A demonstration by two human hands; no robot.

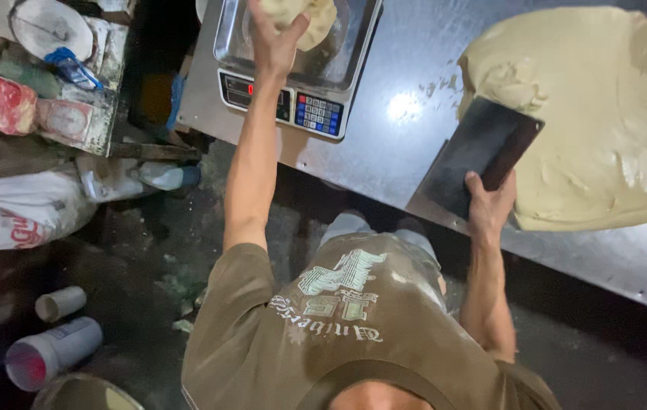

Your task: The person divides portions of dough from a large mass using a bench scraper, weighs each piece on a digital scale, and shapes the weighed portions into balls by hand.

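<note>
Cropping the dough [300,19] off up top, left hand [274,42] gripping it on the scale [293,76], right hand [490,205] clamping the scraper [479,152], blade angled up-right into the big dough [604,114].

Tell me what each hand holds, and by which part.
Left hand: dough piece on the scale tray, gripped at its edge. Right hand: dark scraper, by its lower end.

We see a pale, soft dough piece [302,21] lying in the steel pan of the scale [293,72]. A dark flat scraper [475,148] stands tilted, its blade edge against the large beige dough mass [604,114] spread on the metal table [391,144].
</note>
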